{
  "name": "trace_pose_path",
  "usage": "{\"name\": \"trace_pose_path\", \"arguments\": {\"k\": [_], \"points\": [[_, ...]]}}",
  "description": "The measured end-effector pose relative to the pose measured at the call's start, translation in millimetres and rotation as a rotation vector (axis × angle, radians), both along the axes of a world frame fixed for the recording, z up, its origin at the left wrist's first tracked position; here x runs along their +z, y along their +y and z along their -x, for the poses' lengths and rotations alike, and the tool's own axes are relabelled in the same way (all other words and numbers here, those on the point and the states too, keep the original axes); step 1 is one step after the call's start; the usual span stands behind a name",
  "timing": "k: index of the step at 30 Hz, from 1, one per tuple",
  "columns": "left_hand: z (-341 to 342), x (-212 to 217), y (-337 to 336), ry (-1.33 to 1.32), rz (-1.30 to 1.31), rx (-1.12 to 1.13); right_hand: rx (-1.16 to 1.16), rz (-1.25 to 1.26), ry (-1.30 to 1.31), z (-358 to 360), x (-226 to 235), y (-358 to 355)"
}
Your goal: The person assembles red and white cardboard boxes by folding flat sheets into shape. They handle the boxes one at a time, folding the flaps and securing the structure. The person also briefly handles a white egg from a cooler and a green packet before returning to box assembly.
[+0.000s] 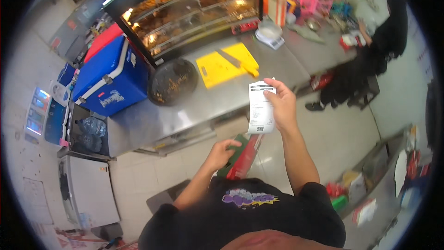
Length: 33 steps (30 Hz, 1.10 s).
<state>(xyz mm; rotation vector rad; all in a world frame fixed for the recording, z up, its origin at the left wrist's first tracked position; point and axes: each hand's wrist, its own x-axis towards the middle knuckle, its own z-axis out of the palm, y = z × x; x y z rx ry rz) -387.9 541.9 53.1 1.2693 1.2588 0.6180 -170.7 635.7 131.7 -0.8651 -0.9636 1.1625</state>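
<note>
My right hand point(283, 104) pinches a long white printed receipt point(261, 111) between thumb and fingers, holding it up in front of the counter. The paper hangs down with its lower end curling slightly. Lower and to the left, my left hand point(223, 154) has its fingers curled at the green side of a long flat red and green packet point(243, 159). Part of that packet is hidden behind the hand and my black shirt. On the steel counter point(185, 115) beyond lie a yellow cutting board point(210, 71) and a knife point(228, 57) with a yellow handle.
A dark round pan point(172, 83) with crumbs and a blue cooler box point(111, 76) stand at the left. Behind is a lit glass food warmer point(194, 11). A kitchen scale point(269, 37) sits farther right. Another person point(384, 32) in black works at the far right.
</note>
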Motion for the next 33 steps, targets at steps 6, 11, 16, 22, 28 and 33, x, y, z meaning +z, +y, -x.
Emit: {"name": "trace_pose_path", "arguments": {"k": [6,11,16,22,28,33], "points": [[105,8,83,-0.007,-0.061,0.138,-0.001,-0.105,-0.207,56,72,187],[166,13,126,-0.203,-0.280,0.260,-0.080,-0.306,-0.292,64,149,331],[188,30,154,-0.276,-0.208,0.506,-0.127,-0.426,-0.291,69,201,452],[175,18,174,-0.346,-0.324,0.779,-0.174,-0.555,-0.375,79,274,568],[148,12,194,-0.374,-0.392,1.001,-0.486,-0.564,-0.871,75,288,624],[140,13,206,-0.324,-0.403,1.026,-0.824,-0.686,-1.198,83,281,595]]}}
